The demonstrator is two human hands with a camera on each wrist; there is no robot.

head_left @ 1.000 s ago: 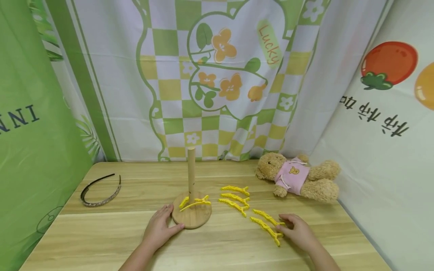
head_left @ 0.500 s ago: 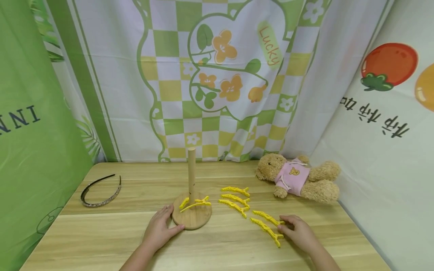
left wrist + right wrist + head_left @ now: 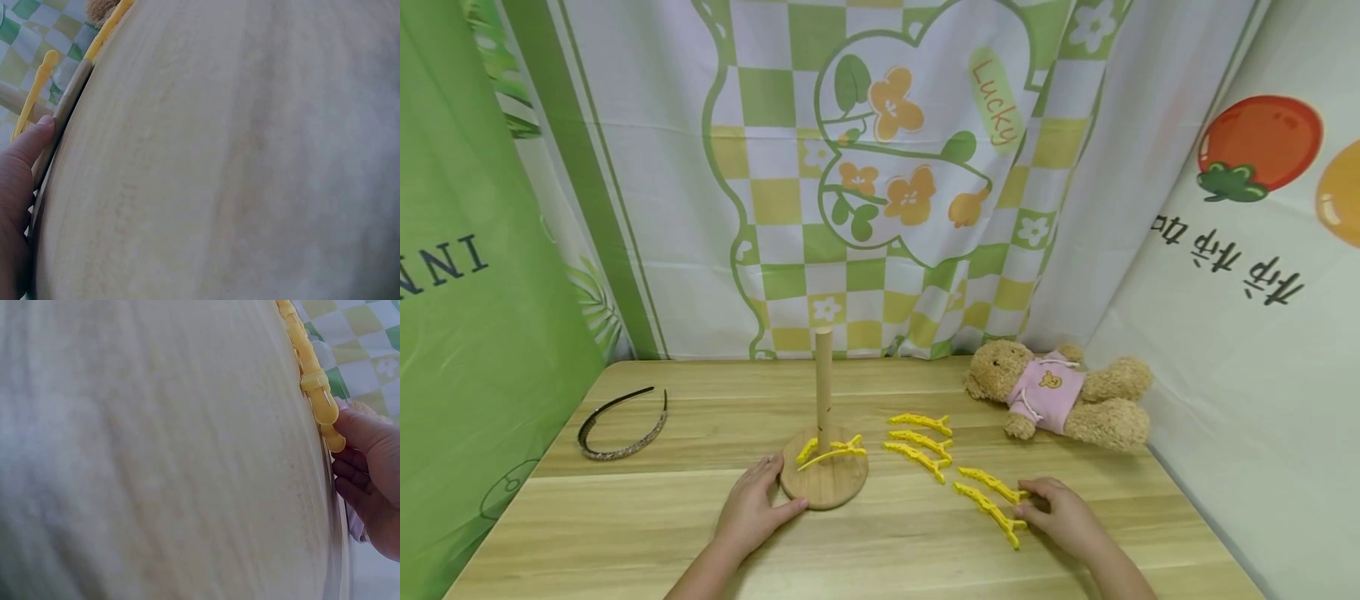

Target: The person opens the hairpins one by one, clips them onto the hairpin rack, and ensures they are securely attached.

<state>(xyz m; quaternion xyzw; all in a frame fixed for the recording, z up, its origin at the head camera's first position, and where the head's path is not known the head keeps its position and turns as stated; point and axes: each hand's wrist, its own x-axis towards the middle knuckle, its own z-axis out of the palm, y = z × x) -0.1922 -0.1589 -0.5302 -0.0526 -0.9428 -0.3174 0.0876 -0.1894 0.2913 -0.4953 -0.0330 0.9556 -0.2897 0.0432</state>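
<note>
In the head view, one wooden stand (image 3: pixel 823 475), a round base with one upright peg, was seen on the table (image 3: pixel 625 517). Two yellow clips (image 3: pixel 831 451) were laid on its base against the peg. To the right of the stand, five more yellow clips were counted: three in a row (image 3: pixel 919 437) just beside it, and two (image 3: pixel 988 496) farther right and nearer the person. The left hand (image 3: pixel 751 508) was rested against the near left edge of the base, its fingers relaxed and nothing grasped. The right hand (image 3: pixel 1063 517) was placed at the near end of the two farther clips, fingertips touching them; whether one was pinched could not be told. One headband (image 3: pixel 621 421) lay well left of the stand, and one teddy bear (image 3: pixel 1060 396) well to its right.

In the left wrist view, a thumb (image 3: pixel 34 140) was pressed to the rim of the base (image 3: pixel 65 115).

In the right wrist view, curled fingers (image 3: pixel 365 462) were touching the end of one clip (image 3: pixel 315 394).
</note>
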